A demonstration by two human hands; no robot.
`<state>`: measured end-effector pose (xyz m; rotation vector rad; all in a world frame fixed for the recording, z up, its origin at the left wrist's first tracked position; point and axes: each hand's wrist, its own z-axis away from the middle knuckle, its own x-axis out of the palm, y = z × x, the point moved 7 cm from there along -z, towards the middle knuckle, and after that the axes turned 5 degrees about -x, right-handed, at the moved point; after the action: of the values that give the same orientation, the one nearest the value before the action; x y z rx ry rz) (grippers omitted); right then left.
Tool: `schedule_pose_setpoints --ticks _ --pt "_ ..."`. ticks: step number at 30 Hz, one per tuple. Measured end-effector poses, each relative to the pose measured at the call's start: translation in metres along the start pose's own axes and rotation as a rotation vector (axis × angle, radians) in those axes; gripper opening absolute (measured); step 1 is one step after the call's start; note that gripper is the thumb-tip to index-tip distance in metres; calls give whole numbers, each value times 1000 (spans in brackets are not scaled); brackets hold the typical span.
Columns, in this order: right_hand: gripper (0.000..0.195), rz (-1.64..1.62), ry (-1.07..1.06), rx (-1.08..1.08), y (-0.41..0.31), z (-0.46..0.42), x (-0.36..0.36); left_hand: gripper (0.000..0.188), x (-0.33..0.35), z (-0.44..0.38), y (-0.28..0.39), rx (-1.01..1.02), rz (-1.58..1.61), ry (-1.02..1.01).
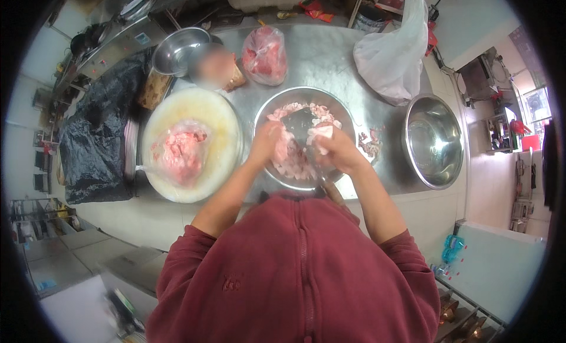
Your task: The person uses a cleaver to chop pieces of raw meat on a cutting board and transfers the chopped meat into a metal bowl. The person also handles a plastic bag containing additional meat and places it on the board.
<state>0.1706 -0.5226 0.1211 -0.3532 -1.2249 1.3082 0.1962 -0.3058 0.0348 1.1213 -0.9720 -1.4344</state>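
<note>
A steel mixing bowl [305, 90] stands before me with raw pale-pink meat pieces [294, 166] around its inside wall. A dark patch of its bottom shows in the middle. My left hand [267, 142] reaches into the bowl's left side against the meat; its fingertips are partly hidden, so its grip is unclear. On the right side, my right hand [340, 149] is closed around a whitish-pink piece of meat [322, 132]. Left of the bowl, a clear plastic bag of raw meat [183, 153] lies on a round cutting board [223, 122].
Another steel bowl [433, 142] stands at the table's right end. Some scraps [370, 145] lie between the bowls. Behind are a bagged lump of red meat [264, 55], a white plastic bag [389, 55] and a steel basin [181, 49]. Black plastic sheeting [99, 139] lies left.
</note>
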Motion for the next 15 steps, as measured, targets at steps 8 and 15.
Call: schedule_pose_setpoints --ticks 8,15 --pt "44 525 -118 -102 -12 -3 10 38 16 36 40 461 -568 83" --pt "21 631 -180 -99 -5 -12 23 39 42 52 108 273 -551 -170"
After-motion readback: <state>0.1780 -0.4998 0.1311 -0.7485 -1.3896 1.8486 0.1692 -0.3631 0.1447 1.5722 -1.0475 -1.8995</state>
